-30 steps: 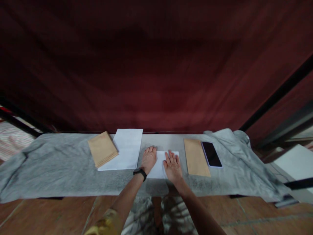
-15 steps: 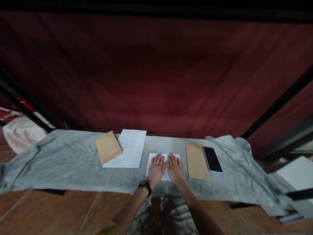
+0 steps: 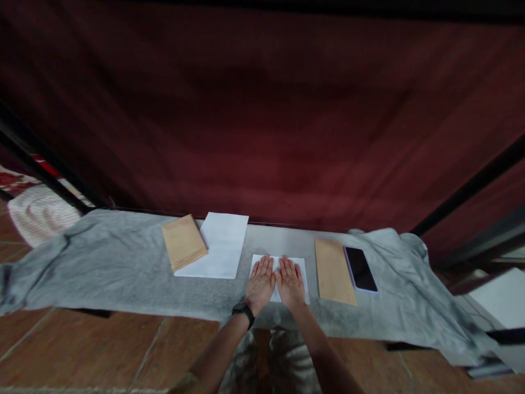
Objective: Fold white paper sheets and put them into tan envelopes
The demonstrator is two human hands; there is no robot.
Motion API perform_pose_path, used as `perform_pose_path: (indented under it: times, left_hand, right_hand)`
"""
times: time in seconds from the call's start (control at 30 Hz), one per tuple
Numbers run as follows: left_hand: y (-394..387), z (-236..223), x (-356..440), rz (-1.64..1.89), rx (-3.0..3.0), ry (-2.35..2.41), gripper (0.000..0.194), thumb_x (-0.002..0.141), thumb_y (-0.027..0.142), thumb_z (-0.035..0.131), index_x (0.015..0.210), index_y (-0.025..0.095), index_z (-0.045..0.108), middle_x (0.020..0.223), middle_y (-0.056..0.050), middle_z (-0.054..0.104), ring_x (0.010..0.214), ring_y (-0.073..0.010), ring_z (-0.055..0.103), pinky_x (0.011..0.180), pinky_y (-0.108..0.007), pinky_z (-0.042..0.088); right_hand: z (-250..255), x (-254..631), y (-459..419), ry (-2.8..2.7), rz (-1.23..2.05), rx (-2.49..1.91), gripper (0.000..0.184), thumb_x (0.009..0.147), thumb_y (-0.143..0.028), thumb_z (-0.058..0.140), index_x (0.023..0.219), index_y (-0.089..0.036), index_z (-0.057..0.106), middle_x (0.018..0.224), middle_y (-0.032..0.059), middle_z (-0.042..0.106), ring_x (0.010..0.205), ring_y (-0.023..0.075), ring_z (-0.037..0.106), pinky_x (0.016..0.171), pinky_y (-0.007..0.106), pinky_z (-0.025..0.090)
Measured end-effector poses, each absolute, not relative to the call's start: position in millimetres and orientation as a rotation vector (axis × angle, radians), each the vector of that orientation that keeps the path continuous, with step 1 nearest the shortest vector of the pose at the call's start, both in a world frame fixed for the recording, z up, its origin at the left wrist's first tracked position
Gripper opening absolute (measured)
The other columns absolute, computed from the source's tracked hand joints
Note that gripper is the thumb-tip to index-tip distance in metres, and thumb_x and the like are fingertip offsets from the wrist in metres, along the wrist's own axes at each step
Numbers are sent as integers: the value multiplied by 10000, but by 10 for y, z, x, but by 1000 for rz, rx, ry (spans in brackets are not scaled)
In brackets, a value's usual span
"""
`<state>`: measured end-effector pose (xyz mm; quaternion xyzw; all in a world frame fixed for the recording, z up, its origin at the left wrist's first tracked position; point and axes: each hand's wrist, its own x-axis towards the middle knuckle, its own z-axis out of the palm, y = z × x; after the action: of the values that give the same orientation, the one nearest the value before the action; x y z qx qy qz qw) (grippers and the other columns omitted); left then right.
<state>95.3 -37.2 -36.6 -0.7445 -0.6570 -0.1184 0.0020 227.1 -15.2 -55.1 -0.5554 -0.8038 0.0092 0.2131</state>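
White paper lies beneath the left hand and right hand, both flat, fingers pointing far; its long axis runs left to right on the tabletop, left of brown paper.

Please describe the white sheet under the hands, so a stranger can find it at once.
On the long grey cloth, look between the larger white paper on the left and the brown paper on the right. There lies the small white sheet; unlike both neighbours, it has the left hand and right hand on it.
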Motion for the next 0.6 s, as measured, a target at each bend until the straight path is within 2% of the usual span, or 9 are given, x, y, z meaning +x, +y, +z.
perform_pose_path:
  times: [0.33,0.6]
  left_hand:
    - [-385,-421,917,-407,-2064,-2245,611,983,328,333,1518,34,350,1580,-173,359,1500,-257,269,1230,-443,239]
    - [-421,-417,907,-414,-1967,-2293,625,988,361,334,1505,10,364,1572,-189,369,1490,-269,294,1227,-436,242]
  right_hand:
    - [-708,2498,-122,-2085,-279,-1589,598,1050,-425,295,1500,-45,404,1527,239,422,1421,320,410,1139,500,344]
    - [-733,2622,-226,-1993,-326,-1619,642,1044,-428,326,1512,11,336,1513,286,418,1396,347,433,1117,512,383]
